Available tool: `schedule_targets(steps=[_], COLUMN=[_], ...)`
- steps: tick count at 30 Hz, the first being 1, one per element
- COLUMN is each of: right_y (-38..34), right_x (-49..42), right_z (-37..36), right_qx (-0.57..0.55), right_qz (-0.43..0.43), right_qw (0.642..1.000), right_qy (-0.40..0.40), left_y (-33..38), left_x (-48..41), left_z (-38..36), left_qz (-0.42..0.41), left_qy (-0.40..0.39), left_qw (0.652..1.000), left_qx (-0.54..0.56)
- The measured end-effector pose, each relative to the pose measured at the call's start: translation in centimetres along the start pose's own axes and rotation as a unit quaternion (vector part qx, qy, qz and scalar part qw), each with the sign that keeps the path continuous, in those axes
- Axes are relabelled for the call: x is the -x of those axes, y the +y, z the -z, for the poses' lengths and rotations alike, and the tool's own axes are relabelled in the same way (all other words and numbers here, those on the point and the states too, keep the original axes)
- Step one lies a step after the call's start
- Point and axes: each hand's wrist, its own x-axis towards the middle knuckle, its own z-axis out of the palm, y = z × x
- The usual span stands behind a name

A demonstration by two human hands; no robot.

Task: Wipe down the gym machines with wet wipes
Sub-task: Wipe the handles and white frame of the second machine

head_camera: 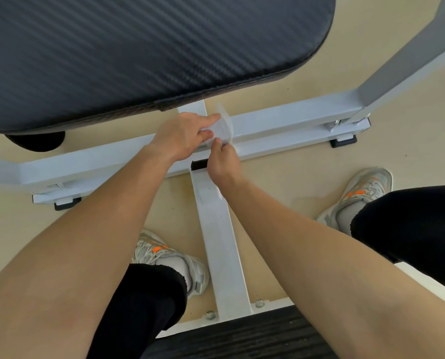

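Big black pad (pixel 138 47) at eleven o'clock, white frame (pixel 281 120) running nine to two, and I can't tell what's been cleaned so far. Dead centre, left hand (pixel 182 136) and right hand (pixel 224 164) both pinch the wipe (pixel 226 126) above the frame joint, seemingly refolding it. Plenty of wiping looks left.

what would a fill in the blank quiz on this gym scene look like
1. The left hand and right hand both pinch a ____ above the frame.
2. The frame is painted ____.
3. Each shoe has ____ marks.
Missing words: wipe; white; orange
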Motion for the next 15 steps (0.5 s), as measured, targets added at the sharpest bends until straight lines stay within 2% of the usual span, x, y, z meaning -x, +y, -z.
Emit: schedule_targets(steps=[4,7,9,10,11,12,15], right_y=[-0.9,-1.1,-1.3,-1.1,-0.9,-0.7,-1.3], right_x=[-0.7,-1.6,-1.6,-2.0,-1.9,-1.9,-2.0], right_z=[0.2,-1.3,-2.2,-2.6,-3.0,-3.2,-3.0], right_qx=[-0.046,-0.098,-0.019,-0.049,-0.125,-0.138,-0.134], right_qz=[-0.043,-0.104,-0.083,-0.075,-0.097,-0.097,-0.131], right_qw=[0.998,0.989,0.996,0.995,0.987,0.984,0.982], right_qy=[-0.003,0.021,0.040,0.043,0.040,0.056,0.033], left_y=[0.4,0.4,0.6,0.9,1.2,1.5,2.1], left_x=[-0.5,-0.2,-0.2,-0.2,-0.3,-0.5,-1.4], left_z=[0.7,1.0,1.3,1.5,1.6,1.7,1.7], left_qz=[0.020,0.036,0.045,0.046,0.046,0.047,0.052], left_qy=[-0.038,-0.032,-0.024,-0.022,-0.021,-0.021,-0.033], left_qw=[0.999,0.996,0.995,0.995,0.995,0.996,0.996], left_qx=[0.029,0.081,0.091,0.087,0.080,0.074,0.062])
